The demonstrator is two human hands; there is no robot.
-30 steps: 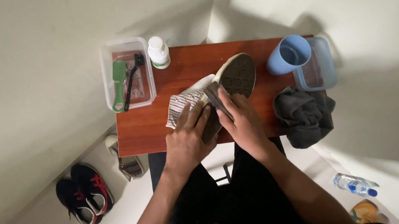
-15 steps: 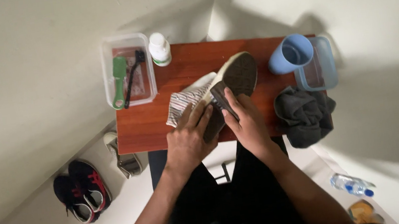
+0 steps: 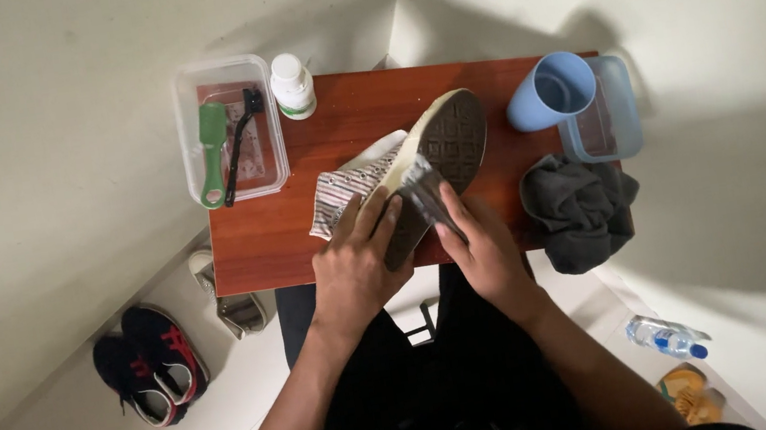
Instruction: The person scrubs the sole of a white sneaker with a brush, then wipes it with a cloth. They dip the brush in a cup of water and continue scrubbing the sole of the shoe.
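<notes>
A striped canvas shoe [image 3: 353, 184] lies on its side on the small red-brown table [image 3: 266, 243], its grey-brown sole [image 3: 453, 139] turned up toward me. My left hand [image 3: 355, 265] grips the shoe's heel end. My right hand [image 3: 484, 250] holds a small brush [image 3: 425, 193] with its bristles pressed on the sole's edge.
A clear tub [image 3: 229, 132] with a green brush and a black brush sits at the table's left end, a white bottle [image 3: 291, 85] beside it. A blue cup [image 3: 552, 91], another clear tub [image 3: 605, 111] and a dark grey cloth [image 3: 579, 206] lie right. Black-red sneakers [image 3: 148, 366] and a water bottle [image 3: 666, 337] are on the floor.
My right hand with the brush has slid a little along the sole's edge. The shoe has tilted slightly. My left hand stays on the heel.
</notes>
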